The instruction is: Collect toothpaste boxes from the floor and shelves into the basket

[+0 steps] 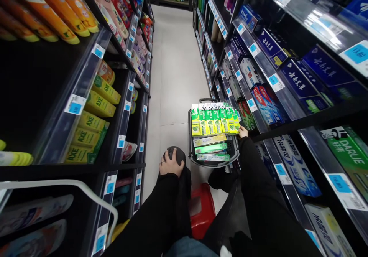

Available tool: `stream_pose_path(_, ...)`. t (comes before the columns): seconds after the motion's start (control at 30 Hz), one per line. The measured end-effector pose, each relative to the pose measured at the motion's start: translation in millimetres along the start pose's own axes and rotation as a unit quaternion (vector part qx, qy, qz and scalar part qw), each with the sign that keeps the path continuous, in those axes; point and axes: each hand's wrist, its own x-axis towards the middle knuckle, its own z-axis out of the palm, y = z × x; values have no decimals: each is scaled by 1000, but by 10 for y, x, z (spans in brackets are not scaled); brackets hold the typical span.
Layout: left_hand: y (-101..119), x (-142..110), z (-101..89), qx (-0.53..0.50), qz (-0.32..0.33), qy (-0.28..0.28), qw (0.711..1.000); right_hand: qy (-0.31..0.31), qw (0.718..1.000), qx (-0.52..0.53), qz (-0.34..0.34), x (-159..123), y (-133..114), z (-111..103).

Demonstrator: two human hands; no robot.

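My left hand [171, 162] lies on my left knee with its fingers spread and nothing in them. Between my legs and the right shelves stands a dark basket [238, 158] of toothpaste boxes. A row of upright green and yellow Darlie toothpaste boxes [210, 121] fills its far part. Nearer to me, several other toothpaste boxes [211, 148] lie flat. At the right end of the row, my right hand [243, 131] closes on the edge of the last toothpaste box [234, 122]; some of its fingers are hidden.
A red plastic stool [202, 211] is below me. Shelves on the right hold toothpaste cartons [266, 101]; those on the left hold yellow AXE packs [99, 103] and orange bottles [64, 11]. A white curved bar [86, 190] juts in at lower left. The pale floor [175, 65] runs ahead.
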Motion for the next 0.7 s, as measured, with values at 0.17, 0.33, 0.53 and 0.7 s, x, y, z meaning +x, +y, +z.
stream_pose_path(0.17, 5, -9, -2, -3, -1, 2, 1000, 9, 999, 10, -41, 167, 117, 70)
stream_pose_path(0.33, 5, -16, 11, 2, 3, 10, 1000, 35, 994, 59, -88, 292, 199, 170)
stream_pose_path(0.53, 3, -20, 9, 7, 4, 12, 1000, 62, 987, 93, -115, 354, 258, 209)
stream_pose_path(0.7, 3, -18, 7, 1, 5, 12, 1000, 80, 984, 91, -132, 311, 230, 186)
